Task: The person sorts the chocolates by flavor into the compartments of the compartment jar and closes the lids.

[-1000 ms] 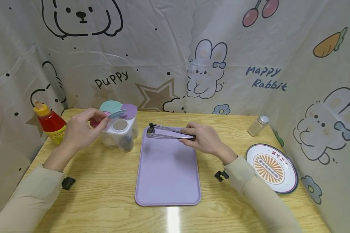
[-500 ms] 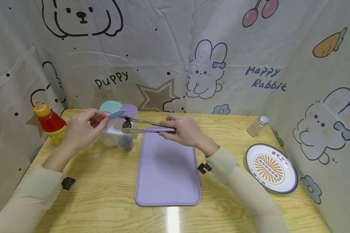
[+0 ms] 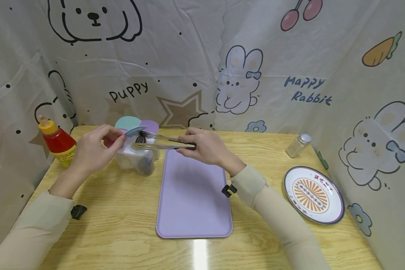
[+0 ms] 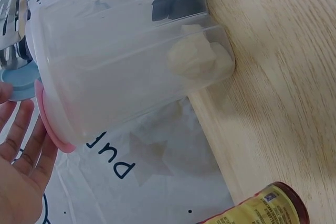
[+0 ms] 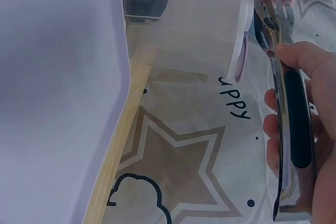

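Observation:
My left hand (image 3: 96, 148) pinches the light-blue lid (image 3: 135, 131) of a clear, white-topped storage container (image 3: 129, 163) and holds it tilted up. In the left wrist view, its other fingers reach to the pink lid (image 4: 50, 121). My right hand (image 3: 207, 146) grips metal tongs (image 5: 297, 119) with dark handle grips. Between the tong tips is a black round piece with a spiral pattern (image 3: 140, 139), over the uncovered round opening. Dark pieces (image 5: 147, 1) lie in one compartment, and pale lumps (image 4: 194, 56) in another.
A purple tray (image 3: 194, 210) lies right of the container. A red sauce bottle with a yellow cap (image 3: 59, 140) stands at the left. On the right are a glass shaker (image 3: 298, 145) and a patterned plate (image 3: 291, 187). Printed curtains (image 3: 189, 48) enclose the wooden table (image 3: 121, 232).
My right hand has moved left with the tongs, carrying the black spiral piece from above the tray to over the container's opening. The left hand has stayed on the raised blue lid.

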Tool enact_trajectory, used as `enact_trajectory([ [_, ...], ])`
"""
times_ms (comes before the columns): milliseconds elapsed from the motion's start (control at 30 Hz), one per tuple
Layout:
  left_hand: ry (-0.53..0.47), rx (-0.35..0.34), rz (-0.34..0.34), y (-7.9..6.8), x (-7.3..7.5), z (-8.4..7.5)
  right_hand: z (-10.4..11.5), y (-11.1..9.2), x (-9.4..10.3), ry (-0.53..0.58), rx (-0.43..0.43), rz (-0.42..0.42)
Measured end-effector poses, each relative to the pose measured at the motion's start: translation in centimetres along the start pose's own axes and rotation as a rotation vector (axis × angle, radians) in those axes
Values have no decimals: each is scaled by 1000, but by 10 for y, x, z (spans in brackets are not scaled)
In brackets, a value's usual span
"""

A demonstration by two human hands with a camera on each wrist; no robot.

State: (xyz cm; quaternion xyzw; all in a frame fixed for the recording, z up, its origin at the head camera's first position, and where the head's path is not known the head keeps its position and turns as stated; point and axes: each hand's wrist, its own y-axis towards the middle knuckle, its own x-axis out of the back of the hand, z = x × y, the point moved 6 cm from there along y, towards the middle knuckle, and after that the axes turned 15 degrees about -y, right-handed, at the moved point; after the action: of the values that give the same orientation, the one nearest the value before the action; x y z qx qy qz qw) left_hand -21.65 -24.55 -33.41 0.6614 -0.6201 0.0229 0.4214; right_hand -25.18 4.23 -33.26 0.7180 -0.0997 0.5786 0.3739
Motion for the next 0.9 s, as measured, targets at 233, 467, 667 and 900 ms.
enact_trajectory([
  [233,-9,20,7,-1,0,1,3,5,0,-22,-1,28],
  [467,-22,9,11,-1,0,0,3,0,2,-19,1,36],
  [667,-12,-2,8,0,0,0,-3,-11,3,8,-44,71],
  [900,-13,-5,-3,0,0,0,-22,-39,7,28,-149,66],
])
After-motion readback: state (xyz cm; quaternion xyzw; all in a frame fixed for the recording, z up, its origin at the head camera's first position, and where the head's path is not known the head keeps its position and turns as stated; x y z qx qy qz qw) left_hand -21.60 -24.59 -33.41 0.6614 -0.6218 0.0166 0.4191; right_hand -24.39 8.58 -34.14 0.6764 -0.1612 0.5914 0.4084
